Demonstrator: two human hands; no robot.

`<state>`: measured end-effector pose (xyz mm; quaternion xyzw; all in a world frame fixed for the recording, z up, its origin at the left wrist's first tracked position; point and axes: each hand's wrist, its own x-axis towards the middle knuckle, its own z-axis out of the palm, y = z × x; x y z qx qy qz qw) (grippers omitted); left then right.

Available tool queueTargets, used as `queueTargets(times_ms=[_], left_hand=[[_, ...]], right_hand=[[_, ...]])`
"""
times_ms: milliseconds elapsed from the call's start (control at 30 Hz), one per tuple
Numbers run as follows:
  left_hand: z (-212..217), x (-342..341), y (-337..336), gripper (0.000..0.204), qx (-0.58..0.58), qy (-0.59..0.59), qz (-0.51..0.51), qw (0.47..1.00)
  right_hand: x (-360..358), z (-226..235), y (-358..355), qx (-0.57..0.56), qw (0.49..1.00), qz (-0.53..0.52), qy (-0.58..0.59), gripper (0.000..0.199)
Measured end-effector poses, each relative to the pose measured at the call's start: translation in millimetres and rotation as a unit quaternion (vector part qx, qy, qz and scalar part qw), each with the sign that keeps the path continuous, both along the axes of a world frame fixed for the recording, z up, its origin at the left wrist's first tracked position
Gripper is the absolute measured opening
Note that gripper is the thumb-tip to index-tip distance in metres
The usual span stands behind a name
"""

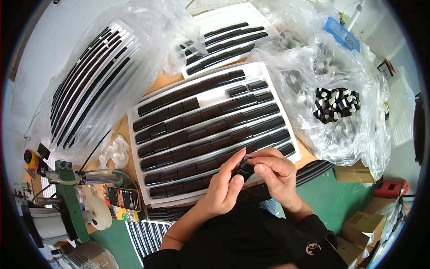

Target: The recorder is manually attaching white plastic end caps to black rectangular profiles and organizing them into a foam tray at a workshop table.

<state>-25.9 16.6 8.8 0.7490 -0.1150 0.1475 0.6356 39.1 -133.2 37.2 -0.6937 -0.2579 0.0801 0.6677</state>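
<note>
Close to my body, over the front edge of a white tray (pixel 215 106), both hands meet around a small glossy black piece (pixel 244 168), shaped like a short cap. My left hand (pixel 225 184) grips its near side between thumb and fingers. The fingers of my right hand (pixel 275 174) pinch at its upper right end; anything tiny between those fingertips is too small to make out. Rows of similar black pieces (pixel 210 113) lie end to end in the tray's grooves. Gaps show in the second row from the back.
Behind it, another tray (pixel 228 40) of black pieces lies partly under clear plastic. Bagged trays (pixel 89 85) stand at left. A plastic bag (pixel 304 107) at right holds small black-and-white parts (pixel 337 105). Near left are a phone (pixel 124 198) and a green bench device (pixel 71 201).
</note>
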Motion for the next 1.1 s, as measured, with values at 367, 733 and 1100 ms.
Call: queueTargets(times_ms=[367,733,1100], left_hand=[[-6,-3,-4,0.036,-0.017,-0.014,0.034,0.999],[14,-8,-6,0.037,-0.212,0.092,-0.05,0.972],[-1,29,14,0.045,-0.034,0.081,-0.015,0.996]], right_hand=[[2,2,-1,-0.034,0.997,0.029,-0.055,0.013],[-4,-21,5,-0.063,0.948,-0.001,-0.312,0.068],[25,-40,5,-0.126,0.935,0.006,-0.33,0.08]])
